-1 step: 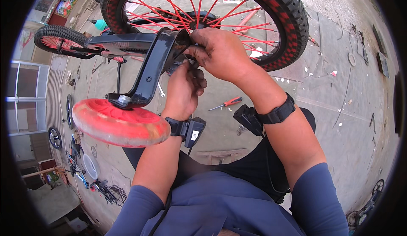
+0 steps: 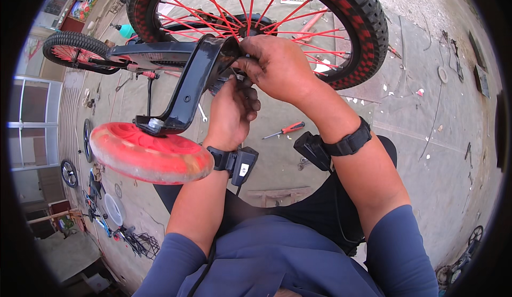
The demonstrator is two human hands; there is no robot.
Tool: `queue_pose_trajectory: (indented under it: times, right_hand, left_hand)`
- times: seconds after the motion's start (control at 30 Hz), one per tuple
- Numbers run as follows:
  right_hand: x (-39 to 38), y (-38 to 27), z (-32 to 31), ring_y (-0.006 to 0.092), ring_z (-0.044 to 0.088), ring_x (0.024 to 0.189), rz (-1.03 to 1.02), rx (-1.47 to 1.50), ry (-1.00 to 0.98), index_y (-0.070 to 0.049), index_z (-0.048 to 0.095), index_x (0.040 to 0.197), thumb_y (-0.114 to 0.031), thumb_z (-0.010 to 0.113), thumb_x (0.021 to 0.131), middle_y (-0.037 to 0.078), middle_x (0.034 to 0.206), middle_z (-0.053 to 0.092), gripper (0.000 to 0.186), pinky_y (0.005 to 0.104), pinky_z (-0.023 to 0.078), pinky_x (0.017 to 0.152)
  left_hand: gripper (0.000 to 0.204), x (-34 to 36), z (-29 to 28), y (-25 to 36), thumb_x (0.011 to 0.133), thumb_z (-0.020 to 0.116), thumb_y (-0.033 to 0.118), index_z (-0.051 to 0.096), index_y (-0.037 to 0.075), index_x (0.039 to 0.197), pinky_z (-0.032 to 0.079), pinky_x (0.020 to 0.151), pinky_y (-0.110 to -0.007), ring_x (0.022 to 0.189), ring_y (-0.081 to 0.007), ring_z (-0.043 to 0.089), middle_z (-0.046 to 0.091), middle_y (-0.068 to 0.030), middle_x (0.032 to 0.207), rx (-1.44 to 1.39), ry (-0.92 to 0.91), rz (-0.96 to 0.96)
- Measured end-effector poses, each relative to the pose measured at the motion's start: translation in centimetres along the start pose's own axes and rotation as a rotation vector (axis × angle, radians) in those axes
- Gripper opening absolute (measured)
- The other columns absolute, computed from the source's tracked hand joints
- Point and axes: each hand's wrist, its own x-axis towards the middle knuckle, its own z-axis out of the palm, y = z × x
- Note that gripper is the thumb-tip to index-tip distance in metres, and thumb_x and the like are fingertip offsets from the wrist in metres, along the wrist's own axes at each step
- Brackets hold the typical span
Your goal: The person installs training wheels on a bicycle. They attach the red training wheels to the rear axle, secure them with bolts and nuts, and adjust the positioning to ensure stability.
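A small bicycle leans with its knobby black tyre with red checks (image 2: 368,25) and red spokes close in front of me. From its hub a black metal training-wheel bracket (image 2: 186,91) runs toward me, with a red training wheel (image 2: 152,155) bolted on at the lower end. My right hand (image 2: 280,67) is closed, thumb and fingers pinched beside the hub and the bracket's upper end. Just below it my left hand (image 2: 232,107) is curled under the bracket. A small shiny metal part shows between the fingertips; most of it, and what each hand grips, is hidden.
An orange-handled screwdriver (image 2: 285,130) and a wrench (image 2: 202,113) lie on the grey ground. The bicycle's other spoked wheel (image 2: 74,50) stands at the left. Farther left are a white basin (image 2: 114,209) and other bicycle parts. Paper scraps and cables lie at the right.
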Motion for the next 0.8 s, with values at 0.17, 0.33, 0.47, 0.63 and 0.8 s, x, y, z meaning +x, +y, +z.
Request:
queue_pose_trajectory:
  times: [0.17,0.33,0.47,0.63,0.8]
  right_hand:
    - [-0.3,0.2,0.3,0.0384,0.063,0.079,0.009,-0.001,0.009,-0.004,0.066,0.092,-0.019,0.074,0.085,0.015,0.082,0.065,0.018,0.0447,0.05,0.065]
    - [-0.6,0.0,0.4,0.0386,0.062,0.079,0.02,0.0,0.01,-0.004,0.065,0.09,-0.02,0.073,0.085,0.015,0.081,0.064,0.019,0.0459,0.049,0.065]
    - [-0.7,0.1,0.4,0.0377,0.063,0.08,0.034,-0.002,0.01,-0.005,0.066,0.09,-0.023,0.072,0.086,0.014,0.082,0.065,0.019,0.0462,0.05,0.066]
    - [-0.6,0.2,0.6,0.0359,0.066,0.083,0.041,0.011,0.04,-0.007,0.069,0.09,-0.027,0.071,0.087,0.012,0.086,0.067,0.02,0.0467,0.051,0.067]
    - [-0.6,0.3,0.6,0.0363,0.066,0.083,0.058,0.005,0.021,-0.007,0.069,0.09,-0.028,0.071,0.086,0.012,0.085,0.067,0.021,0.0468,0.051,0.067]
  left_hand:
    - [0.029,0.1,0.0,-0.2,0.107,0.04,0.038,0.056,0.012,0.107,0.035,0.05,-0.026,0.065,-0.0143,0.057,0.059,-0.0013,0.08,0.015,0.02,0.013]
    - [0.03,0.2,-0.3,-0.3,0.106,0.042,0.038,0.056,0.011,0.107,0.035,0.05,-0.026,0.065,-0.0142,0.056,0.059,-0.0016,0.08,-0.028,-0.031,0.008]
    - [0.036,-0.1,0.3,-0.2,0.107,0.04,0.041,0.056,0.009,0.106,0.035,0.049,-0.026,0.064,-0.0144,0.057,0.059,-0.002,0.079,0.081,0.087,0.065]
    - [0.039,0.0,0.0,0.0,0.106,0.04,0.043,0.058,0.009,0.103,0.035,0.048,-0.026,0.062,-0.0148,0.059,0.059,-0.0024,0.076,0.031,0.034,-0.004]
    - [0.038,0.0,0.3,-0.7,0.106,0.041,0.043,0.059,0.009,0.103,0.035,0.047,-0.026,0.061,-0.0149,0.058,0.059,-0.0021,0.076,0.082,0.051,0.071]
